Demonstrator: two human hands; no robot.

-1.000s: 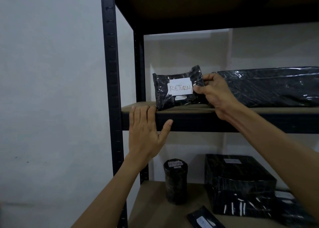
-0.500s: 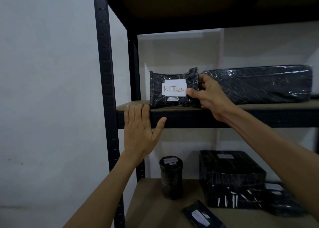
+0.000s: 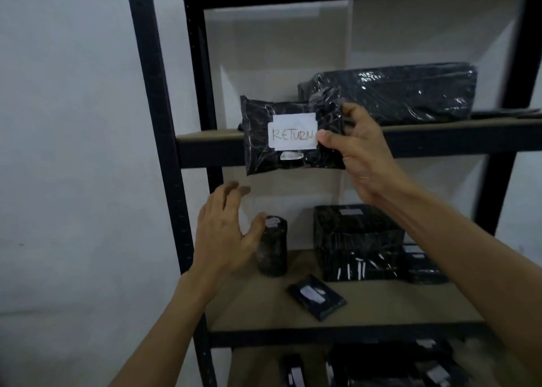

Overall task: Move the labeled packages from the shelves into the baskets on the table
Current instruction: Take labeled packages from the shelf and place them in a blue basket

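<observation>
Black-wrapped RETURN package (image 3: 293, 140) off the upper shelf (image 3: 205, 136), pinched by right hand (image 3: 360, 158). Left hand (image 3: 223, 237) loose below, holding nothing. Early stage by the look: baskets out of view, long package (image 3: 396, 93), cylinder (image 3: 271, 247), box (image 3: 357, 240) left on shelves.

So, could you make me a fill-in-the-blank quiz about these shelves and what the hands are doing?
1. The white label on the package gripped by the right hand reads ____.
2. The left hand is spread open and holds ____.
3. The cylindrical package stands ____ on its shelf.

Missing words: RETURN; nothing; upright.
</observation>
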